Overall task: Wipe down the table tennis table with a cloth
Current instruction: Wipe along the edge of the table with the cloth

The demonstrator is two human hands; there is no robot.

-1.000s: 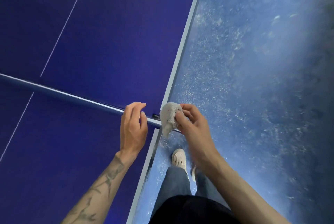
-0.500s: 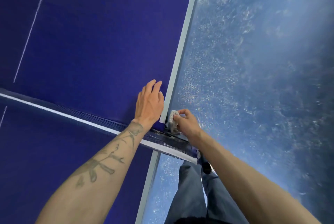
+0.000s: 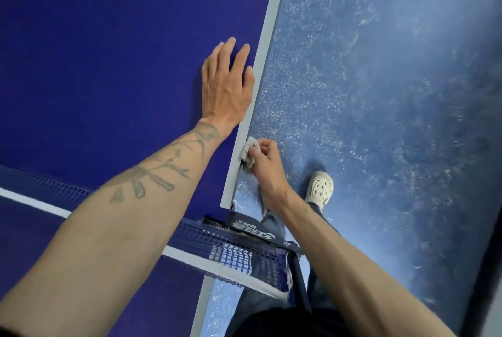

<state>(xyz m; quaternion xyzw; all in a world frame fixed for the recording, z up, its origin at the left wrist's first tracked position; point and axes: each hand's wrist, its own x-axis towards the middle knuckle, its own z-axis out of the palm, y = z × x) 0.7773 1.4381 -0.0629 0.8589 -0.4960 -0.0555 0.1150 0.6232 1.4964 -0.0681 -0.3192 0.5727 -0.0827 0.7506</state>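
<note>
The dark blue table tennis table (image 3: 108, 65) fills the left side, bounded by a pale side edge (image 3: 267, 43). My left hand (image 3: 226, 84) lies flat and open on the tabletop, just inside that edge, beyond the net. My right hand (image 3: 264, 162) grips a small bunched grey-white cloth (image 3: 247, 150) and presses it against the side edge of the table, a little beyond the net post. Most of the cloth is hidden by my fingers.
The blue net (image 3: 239, 249) with its white top band crosses the lower part of the view, clamped by a black post (image 3: 250, 226) at the table's edge. Speckled blue floor (image 3: 380, 92) lies to the right. My pale shoe (image 3: 320, 187) and jeans are below.
Both hands have moved beyond the net. The left hand left the net top and now rests flat on the far half. The right hand slid the cloth along the side edge, away from the net post.
</note>
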